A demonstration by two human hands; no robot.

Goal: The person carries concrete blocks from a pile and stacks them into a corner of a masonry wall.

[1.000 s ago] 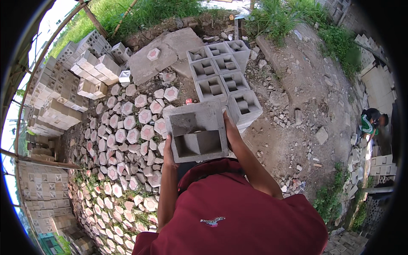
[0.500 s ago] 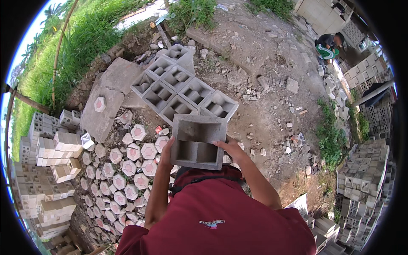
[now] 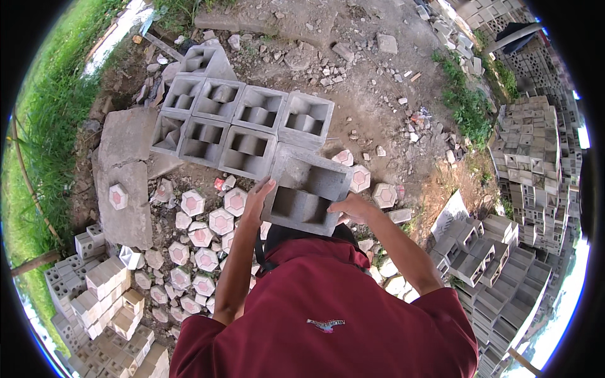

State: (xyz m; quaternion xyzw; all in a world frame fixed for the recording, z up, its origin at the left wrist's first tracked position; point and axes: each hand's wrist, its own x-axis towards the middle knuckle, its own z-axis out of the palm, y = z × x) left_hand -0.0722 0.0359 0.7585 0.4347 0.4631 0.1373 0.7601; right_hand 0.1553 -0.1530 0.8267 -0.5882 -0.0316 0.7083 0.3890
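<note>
Bright daylight lights the grass [image 3: 47,145] far left of the fingers [image 3: 267,187], shade darkens the block [image 3: 310,203] between them, white glare [image 3: 569,299] shines far right, and outer edges look bent

I can't see most fingers of the left hand [image 3: 259,198] or right hand [image 3: 354,208]; the grey hollow concrete block [image 3: 309,196] covers them. Whether it touches the matching grey blocks [image 3: 259,115] beyond, I can't tell. The maroon short-sleeved shirt [image 3: 324,296] runs off the lower edge.
</note>
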